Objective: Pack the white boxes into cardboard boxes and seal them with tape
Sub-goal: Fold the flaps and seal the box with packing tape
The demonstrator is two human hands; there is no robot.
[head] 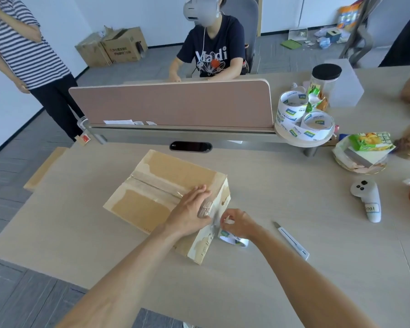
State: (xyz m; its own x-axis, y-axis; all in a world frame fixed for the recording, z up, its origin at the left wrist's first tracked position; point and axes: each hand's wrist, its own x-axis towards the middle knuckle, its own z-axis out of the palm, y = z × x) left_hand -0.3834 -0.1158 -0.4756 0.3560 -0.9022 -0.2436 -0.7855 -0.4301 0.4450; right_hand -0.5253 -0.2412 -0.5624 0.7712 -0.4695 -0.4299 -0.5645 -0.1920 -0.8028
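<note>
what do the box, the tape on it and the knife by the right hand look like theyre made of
The box looks like brown cardboard, matte, with paler patches where its surface paper seems torn away. The tape along its top seam seems to be clear plastic film: glossy, with the cardboard showing through. The knife has a smooth white handle, probably plastic; its small grey tip looks like metal, though too small to be sure.

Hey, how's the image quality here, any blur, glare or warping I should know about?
Head view: wide-angle warping bends the desk edges; lighting is soft and even; glare on the clear tape hides detail where the left hand presses the cardboard box; right hand and tape roll look slightly blurred.
</note>
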